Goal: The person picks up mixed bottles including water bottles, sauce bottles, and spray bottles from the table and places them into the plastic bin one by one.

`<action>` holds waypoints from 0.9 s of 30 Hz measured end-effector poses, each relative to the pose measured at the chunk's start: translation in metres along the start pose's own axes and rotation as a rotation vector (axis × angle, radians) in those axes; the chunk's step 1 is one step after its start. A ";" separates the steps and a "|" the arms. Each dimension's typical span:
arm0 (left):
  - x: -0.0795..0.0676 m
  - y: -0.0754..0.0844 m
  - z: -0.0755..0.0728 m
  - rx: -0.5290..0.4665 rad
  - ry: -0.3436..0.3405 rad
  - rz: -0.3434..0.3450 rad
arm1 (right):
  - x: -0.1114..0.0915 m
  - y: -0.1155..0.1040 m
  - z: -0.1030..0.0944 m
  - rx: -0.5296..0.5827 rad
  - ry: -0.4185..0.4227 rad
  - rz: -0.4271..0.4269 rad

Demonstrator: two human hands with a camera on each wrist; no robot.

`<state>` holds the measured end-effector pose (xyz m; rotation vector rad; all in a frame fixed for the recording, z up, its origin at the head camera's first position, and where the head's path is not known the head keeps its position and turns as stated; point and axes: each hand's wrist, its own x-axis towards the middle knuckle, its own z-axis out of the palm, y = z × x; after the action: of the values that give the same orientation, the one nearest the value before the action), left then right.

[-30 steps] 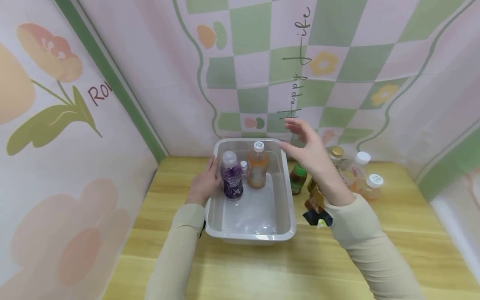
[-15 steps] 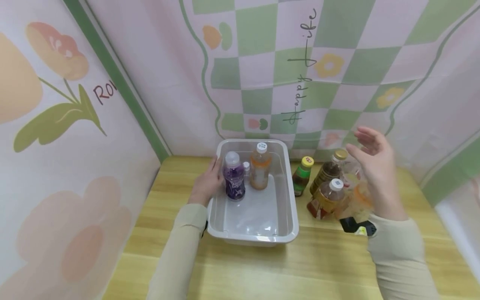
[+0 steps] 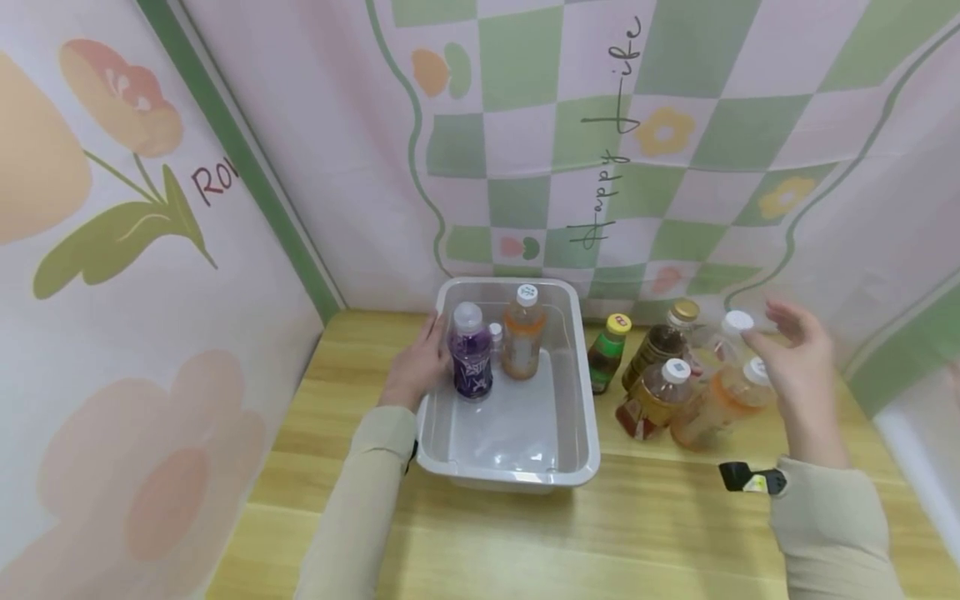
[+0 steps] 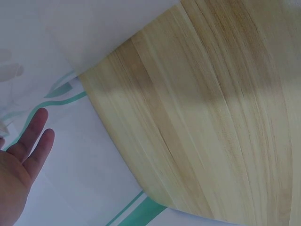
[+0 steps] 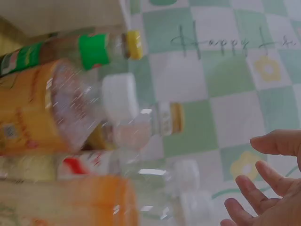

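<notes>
My left hand touches the outside left wall of a pale grey plastic tub; its fingers look straight in the left wrist view. Inside the tub stand a purple drink bottle, a small white-capped bottle and an orange-banded bottle. My right hand holds nothing, its thumb and fingers spread beside the white-capped bottles at the far right. Nearest to it are a clear bottle and another orange-banded bottle. In the right wrist view, the right hand faces the caps.
Right of the tub stand a yellow-capped green-labelled bottle, a gold-capped dark bottle and a white-capped bottle of reddish-brown drink. They share a wooden table. Behind it hangs a checked cloth.
My right hand has moved right and down, from above the tub's back right corner to the far bottles, uncovering the bottles in between. The left hand stays at the tub.
</notes>
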<state>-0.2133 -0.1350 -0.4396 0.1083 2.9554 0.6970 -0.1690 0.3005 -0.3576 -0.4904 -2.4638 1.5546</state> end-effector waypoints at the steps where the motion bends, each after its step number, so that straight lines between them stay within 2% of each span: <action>1: 0.000 0.000 0.000 0.000 -0.001 -0.001 | 0.000 0.004 -0.001 -0.013 -0.008 0.013; 12: 0.001 0.001 0.000 -0.005 -0.005 0.001 | 0.000 0.038 -0.005 -0.038 0.011 0.050; 21: 0.001 -0.001 0.001 0.013 0.004 0.007 | -0.001 0.046 0.000 -0.087 -0.016 0.043; 27: 0.001 -0.001 0.000 0.011 -0.002 -0.001 | 0.000 0.053 0.000 -0.134 -0.072 0.035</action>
<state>-0.2139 -0.1354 -0.4400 0.1084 2.9572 0.6794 -0.1599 0.3217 -0.4053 -0.5103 -2.6400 1.4506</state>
